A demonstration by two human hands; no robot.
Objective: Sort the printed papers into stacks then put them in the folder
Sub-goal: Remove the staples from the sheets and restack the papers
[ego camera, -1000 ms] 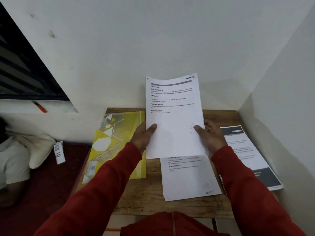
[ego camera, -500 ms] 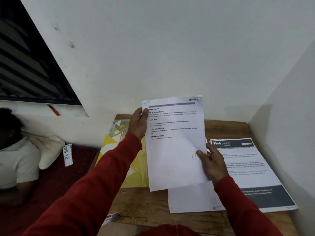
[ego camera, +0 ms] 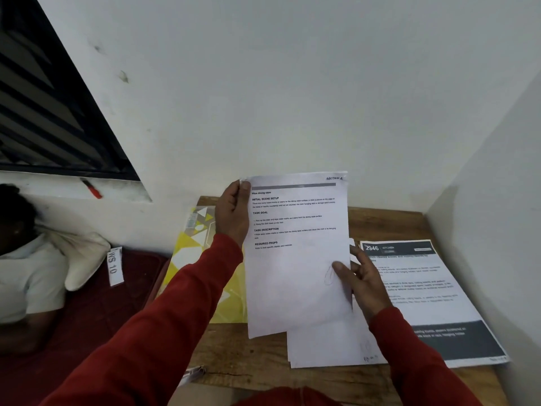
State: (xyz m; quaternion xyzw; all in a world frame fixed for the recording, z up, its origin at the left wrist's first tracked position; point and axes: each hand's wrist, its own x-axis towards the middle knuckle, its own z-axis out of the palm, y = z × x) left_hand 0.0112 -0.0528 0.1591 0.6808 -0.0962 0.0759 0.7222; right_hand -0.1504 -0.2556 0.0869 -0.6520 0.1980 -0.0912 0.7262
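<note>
Left of the grip: yellow patterned folder (ego camera: pixel 187 259) flat on the wooden table (ego camera: pixel 389 224). Left hand (ego camera: pixel 232 213) pinching top left corner of the printed sheet (ego camera: pixel 295 259), right hand (ego camera: pixel 361 281) pinching its right edge. Thin, floppy, best held at opposite edges. White, black headings. Below and right: two paper stacks.

Small wooden table (ego camera: pixel 386 227) set in a wall corner. Directly on its top lie a glossy yellow plastic folder with white geometric shapes (ego camera: pixel 202 259) at left, a stack of white printed sheets (ego camera: pixel 328 347) at centre (upper part hidden), and a printed sheet with dark header and footer bands (ego camera: pixel 424 291) at right.
</note>
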